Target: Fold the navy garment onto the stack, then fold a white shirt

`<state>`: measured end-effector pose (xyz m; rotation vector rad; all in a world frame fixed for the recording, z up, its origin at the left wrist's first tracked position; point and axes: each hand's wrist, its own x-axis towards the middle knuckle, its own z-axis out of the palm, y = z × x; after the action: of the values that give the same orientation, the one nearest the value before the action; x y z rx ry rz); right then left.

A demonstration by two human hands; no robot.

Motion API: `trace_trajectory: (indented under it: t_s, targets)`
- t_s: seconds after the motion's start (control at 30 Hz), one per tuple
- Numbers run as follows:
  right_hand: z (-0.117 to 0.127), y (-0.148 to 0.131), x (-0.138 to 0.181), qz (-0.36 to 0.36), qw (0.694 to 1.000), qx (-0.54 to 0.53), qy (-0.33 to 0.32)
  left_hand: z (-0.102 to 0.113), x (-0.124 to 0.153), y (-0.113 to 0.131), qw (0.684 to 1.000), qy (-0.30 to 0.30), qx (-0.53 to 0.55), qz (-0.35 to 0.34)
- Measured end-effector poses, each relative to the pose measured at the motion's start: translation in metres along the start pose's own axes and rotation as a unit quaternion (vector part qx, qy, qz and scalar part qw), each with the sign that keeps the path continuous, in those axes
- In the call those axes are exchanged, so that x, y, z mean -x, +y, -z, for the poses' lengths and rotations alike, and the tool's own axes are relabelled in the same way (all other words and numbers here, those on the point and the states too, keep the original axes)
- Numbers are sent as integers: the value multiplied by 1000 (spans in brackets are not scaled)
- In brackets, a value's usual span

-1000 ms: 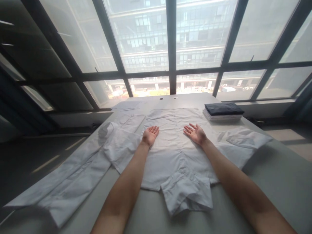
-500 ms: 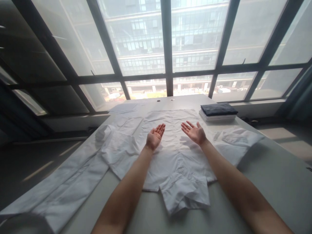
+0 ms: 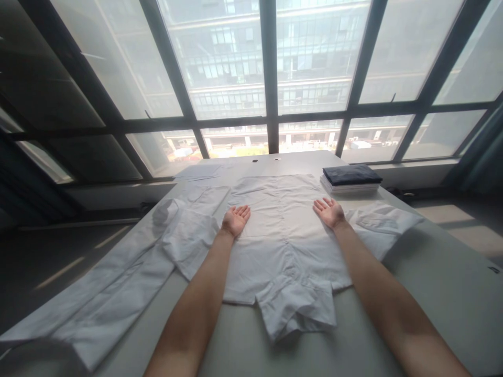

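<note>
Long white cloth was noted left of the white shirt, stretched off toward the near left. Left hand: held palm up at the shirt's left half, fingers close together and lightly curled, nothing pinched; tips were aimed inward, toward the shirt's middle. Shirt itself was spread flat on the pale table, its body beneath and between both hands, long axis run from far edge to near. That axis was marked by a puckered centre line; a crumpled flap was seen at the shirt's near end. Right hand: likewise turned palm up, at the shirt's right half, fingers slightly fanned, nothing gripped, tips directed inward. Neither hand was found clearly nearer the centre line. Whether the shirt was touched or only hovered over could not be told in the soft light. Beyond the shirt's far right corner, a dark folded cloth was stacked on a white pile.
</note>
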<state>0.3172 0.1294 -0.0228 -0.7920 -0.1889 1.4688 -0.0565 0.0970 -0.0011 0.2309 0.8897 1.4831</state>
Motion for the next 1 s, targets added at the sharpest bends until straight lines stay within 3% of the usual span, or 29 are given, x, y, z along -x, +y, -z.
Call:
trace_trajectory:
  t_s: [0.2,0.27,0.33,0.37,0.43,0.5,0.57,0.63,0.7,0.77,0.83,0.87,0.93,1.0]
  targets:
    - [-1,-3,4,74,996,-11,42,-6,1,-1,991,72,14,-115]
    - [-7,-2,15,55,998,-7,-14,-13,7,-6,990,56,18,-132]
    - [-13,-2,31,-25,989,23,-147,-19,17,-10,996,-20,20,-90]
    - [-16,-1,40,-88,969,57,-225,-21,23,-12,996,-77,15,-47]
    - [-21,3,59,-232,893,160,-350,-23,36,-16,980,-192,-21,54]
    - [-25,11,73,-344,801,270,-409,-23,47,-23,951,-263,-88,136]
    - [-25,19,78,-390,747,328,-427,-22,53,-32,926,-283,-151,201]
    - [-21,25,72,-375,766,317,-416,-20,52,-40,917,-277,-170,232]
    - [-14,24,57,-323,831,258,-371,-18,45,-44,931,-257,-143,215]
    - [-5,18,37,-242,911,177,-282,-16,34,-44,956,-220,-98,167]
    - [2,9,16,-133,974,99,-152,-13,22,-40,976,-169,-58,124]
    - [5,5,7,-67,992,67,-82,-12,17,-36,983,-143,-40,105]
    - [9,0,-5,50,998,26,26,-9,9,-28,994,-88,-4,60]
    - [10,-2,-10,132,988,11,75,-6,4,-20,999,-20,34,-6]
